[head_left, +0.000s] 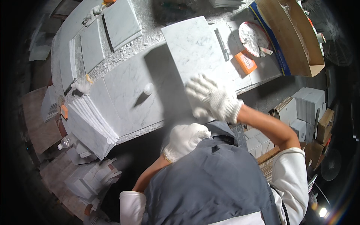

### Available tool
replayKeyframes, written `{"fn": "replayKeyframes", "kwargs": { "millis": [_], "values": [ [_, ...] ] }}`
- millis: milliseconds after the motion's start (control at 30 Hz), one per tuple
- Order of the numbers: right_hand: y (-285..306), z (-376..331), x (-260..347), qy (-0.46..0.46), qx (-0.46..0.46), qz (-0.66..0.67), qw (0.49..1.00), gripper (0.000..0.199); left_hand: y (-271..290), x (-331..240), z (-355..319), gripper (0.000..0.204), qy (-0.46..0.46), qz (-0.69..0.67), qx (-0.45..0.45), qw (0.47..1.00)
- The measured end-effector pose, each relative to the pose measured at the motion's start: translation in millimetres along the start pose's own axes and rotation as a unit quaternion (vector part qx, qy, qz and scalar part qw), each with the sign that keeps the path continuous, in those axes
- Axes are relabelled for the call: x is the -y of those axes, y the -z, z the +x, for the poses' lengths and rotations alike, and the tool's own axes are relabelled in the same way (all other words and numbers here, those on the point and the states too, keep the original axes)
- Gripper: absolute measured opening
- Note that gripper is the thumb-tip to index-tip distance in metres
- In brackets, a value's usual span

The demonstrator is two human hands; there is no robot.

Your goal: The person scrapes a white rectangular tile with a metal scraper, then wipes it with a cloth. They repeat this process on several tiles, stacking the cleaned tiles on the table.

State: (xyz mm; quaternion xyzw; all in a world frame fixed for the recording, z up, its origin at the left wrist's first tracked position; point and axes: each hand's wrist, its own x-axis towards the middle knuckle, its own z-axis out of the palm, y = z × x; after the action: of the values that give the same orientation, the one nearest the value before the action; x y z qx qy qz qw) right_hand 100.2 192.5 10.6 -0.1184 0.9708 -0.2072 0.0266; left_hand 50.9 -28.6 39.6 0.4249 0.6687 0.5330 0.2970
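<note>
Fingers (198, 84) of right hand (212, 99) on marble tile (191, 48) — orange box (245, 62) beyond.

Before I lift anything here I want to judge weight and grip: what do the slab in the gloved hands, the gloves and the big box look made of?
Slab: looks like white marble, grey-veined, smooth, matte to low sheen; it could be an imitation.
Left hand and right hand gloves: white knitted fabric, probably cotton, with visible ribbing.
Box: brown corrugated cardboard, dull, flaps open.
</note>
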Motion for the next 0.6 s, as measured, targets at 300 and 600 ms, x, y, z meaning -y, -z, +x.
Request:
{"fn": "replayKeyframes", "kwargs": {
  "millis": [300, 600],
  "values": [
    [46, -98, -46, -0.377, -0.293, 0.327, 0.816, 0.025, -15, -3, 6, 0.019, 0.088, 0.033, -0.037, 0.995],
    [40, -80, -128, -0.406, -0.355, 0.115, 0.834, 0.040, -43, -14, 36, 0.024, 0.004, 0.205, -0.085, 0.975]
  ]
}}
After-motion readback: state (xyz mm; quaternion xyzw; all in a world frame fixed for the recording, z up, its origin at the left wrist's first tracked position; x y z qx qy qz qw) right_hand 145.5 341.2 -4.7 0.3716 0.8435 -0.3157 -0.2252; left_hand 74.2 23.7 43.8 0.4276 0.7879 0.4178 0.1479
